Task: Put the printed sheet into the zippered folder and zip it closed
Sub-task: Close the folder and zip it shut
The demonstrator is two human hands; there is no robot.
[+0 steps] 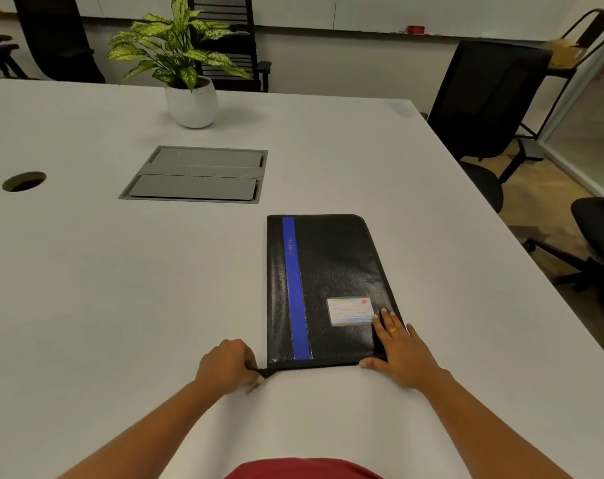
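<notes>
Fingers (pixel 251 361) of our left hand (pixel 224 366) pinch the zip end (pixel 266 372) while our splayed right hand (pixel 402 354) pins the probably light, slippery black blue-striped leatherette folder (pixel 328 267).

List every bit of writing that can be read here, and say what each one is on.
"K RT", perhaps with more letters: pale lettering running along the blue stripe of the folder. It is blurred and only partly readable.
Card on the folder's cover: ruled lines of print and a red dot, too small to read.
Nothing else in view carries readable text.
</notes>
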